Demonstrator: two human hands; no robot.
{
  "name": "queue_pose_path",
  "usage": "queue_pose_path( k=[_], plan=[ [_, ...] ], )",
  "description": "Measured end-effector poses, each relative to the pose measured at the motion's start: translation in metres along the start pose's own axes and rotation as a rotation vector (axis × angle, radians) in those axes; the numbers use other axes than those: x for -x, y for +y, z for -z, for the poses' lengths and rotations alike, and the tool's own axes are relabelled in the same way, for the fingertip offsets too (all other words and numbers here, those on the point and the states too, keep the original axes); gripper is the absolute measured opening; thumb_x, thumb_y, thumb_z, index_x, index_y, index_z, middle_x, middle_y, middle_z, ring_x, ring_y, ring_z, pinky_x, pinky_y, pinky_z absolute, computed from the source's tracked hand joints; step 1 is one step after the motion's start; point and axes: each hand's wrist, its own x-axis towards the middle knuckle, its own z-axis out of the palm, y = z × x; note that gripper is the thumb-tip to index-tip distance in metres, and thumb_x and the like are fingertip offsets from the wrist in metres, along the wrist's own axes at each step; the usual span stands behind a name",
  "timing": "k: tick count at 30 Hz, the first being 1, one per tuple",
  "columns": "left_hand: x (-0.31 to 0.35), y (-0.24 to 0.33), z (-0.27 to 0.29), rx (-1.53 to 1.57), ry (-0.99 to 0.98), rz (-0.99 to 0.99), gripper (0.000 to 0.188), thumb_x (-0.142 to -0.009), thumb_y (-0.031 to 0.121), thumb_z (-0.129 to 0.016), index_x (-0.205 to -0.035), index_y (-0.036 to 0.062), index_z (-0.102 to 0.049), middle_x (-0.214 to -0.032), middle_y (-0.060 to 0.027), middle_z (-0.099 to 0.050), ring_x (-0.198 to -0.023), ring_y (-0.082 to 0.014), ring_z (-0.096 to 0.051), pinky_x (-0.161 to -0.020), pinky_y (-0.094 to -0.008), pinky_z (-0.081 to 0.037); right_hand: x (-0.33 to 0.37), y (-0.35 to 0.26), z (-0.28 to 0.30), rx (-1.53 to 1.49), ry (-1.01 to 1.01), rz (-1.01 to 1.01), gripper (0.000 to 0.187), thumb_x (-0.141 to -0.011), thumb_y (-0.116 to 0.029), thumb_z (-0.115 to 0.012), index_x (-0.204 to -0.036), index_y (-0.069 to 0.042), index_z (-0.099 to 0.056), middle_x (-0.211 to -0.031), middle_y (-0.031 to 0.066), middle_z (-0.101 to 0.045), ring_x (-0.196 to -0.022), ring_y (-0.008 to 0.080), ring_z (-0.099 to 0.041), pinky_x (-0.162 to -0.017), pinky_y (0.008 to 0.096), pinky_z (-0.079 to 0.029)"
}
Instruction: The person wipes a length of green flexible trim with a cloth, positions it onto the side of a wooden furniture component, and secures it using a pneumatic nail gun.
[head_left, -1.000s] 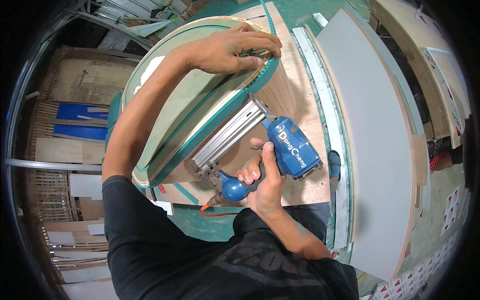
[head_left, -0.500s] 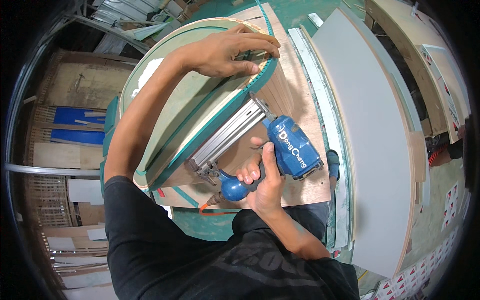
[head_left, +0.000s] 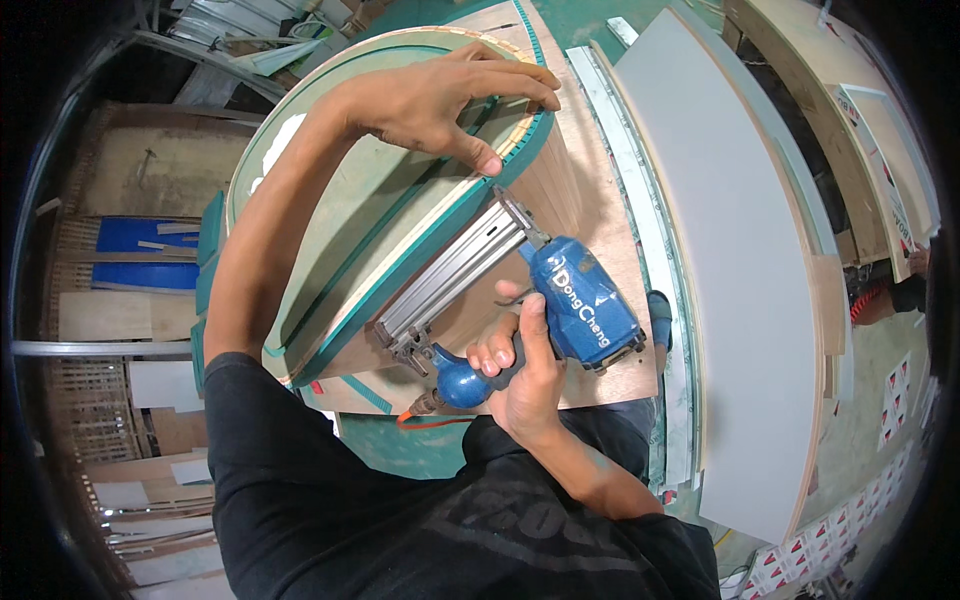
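My right hand grips the handle of a blue pneumatic nail gun. Its silver magazine runs down to the left, and its nose touches the teal edge of a curved wooden panel. My left hand presses flat on the panel's top near that edge, fingers spread over the rim, just above the gun's nose. The curved panel rests on a brown plywood sheet.
A long grey board lies to the right, with pale strips beside it. More boards lean at the far right. Stacked timber and blue sheets sit at the left. An orange hose leaves the gun's handle.
The nail gun and my right hand have shifted slightly up along the panel's edge. My left hand stays pressed on the panel.
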Motion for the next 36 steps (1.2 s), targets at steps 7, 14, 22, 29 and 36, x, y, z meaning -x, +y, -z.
queue_pose_path(
  k=[7, 14, 22, 29, 36],
  plan=[
    [0.001, -0.001, -0.001, 0.003, 0.01, -0.009, 0.098, -0.061, 0.064, -0.082, -0.144, 0.0206, -0.055, -0.157, -0.0113, -0.044, -0.147, -0.0365, -0.033, -0.123, -0.0566, -0.027, 0.001, -0.001, -0.006, -0.023, 0.01, -0.023, 0.042, -0.11, -0.044, -0.043, -0.127, -0.007, -0.054, -0.061, -0.004, -0.041, -0.054, 0.0091, -0.042, -0.063, 0.0301, -0.042],
    [0.003, -0.005, -0.002, 0.001, 0.02, -0.022, 0.088, -0.069, 0.061, -0.079, -0.143, 0.0194, -0.056, -0.156, -0.008, -0.045, -0.146, -0.0356, -0.033, -0.124, -0.0549, -0.026, 0.002, -0.003, -0.012, -0.066, 0.028, -0.061, 0.045, -0.11, -0.046, -0.043, -0.129, -0.007, -0.055, -0.06, -0.0047, -0.04, -0.053, 0.0074, -0.041, -0.063, 0.0298, -0.042],
    [-0.003, -0.011, -0.001, 0.079, -0.019, -0.045, 0.063, -0.086, 0.043, -0.071, -0.141, 0.0172, -0.057, -0.155, -0.0063, -0.046, -0.143, -0.0332, -0.036, -0.125, -0.0508, -0.021, 0.007, -0.001, -0.018, -0.04, 0.023, -0.077, 0.046, -0.109, -0.047, -0.043, -0.133, -0.009, -0.055, -0.062, -0.006, -0.039, -0.056, 0.0068, -0.042, -0.067, 0.0295, -0.042],
    [-0.003, -0.01, -0.004, 0.031, 0.041, -0.122, 0.058, -0.087, 0.017, -0.072, -0.141, 0.0122, -0.054, -0.156, -0.0075, -0.045, -0.132, -0.0366, -0.044, -0.119, -0.0462, -0.03, 0.01, -0.004, -0.02, -0.02, 0.07, -0.096, 0.047, -0.108, -0.047, -0.047, -0.133, -0.009, -0.054, -0.063, -0.0061, -0.039, -0.058, 0.0076, -0.042, -0.067, 0.0294, -0.042],
    [-0.003, 0.003, 0.002, 0.103, -0.014, -0.007, 0.057, -0.085, 0.01, -0.071, -0.14, 0.0141, -0.055, -0.155, -0.0053, -0.045, -0.139, -0.0307, -0.041, -0.12, -0.0454, -0.026, 0.013, -0.025, -0.009, -0.027, 0.052, -0.033, 0.048, -0.107, -0.05, -0.048, -0.129, -0.008, -0.056, -0.062, -0.0056, -0.039, -0.057, 0.0078, -0.041, -0.064, 0.029, -0.042]
  ],
)
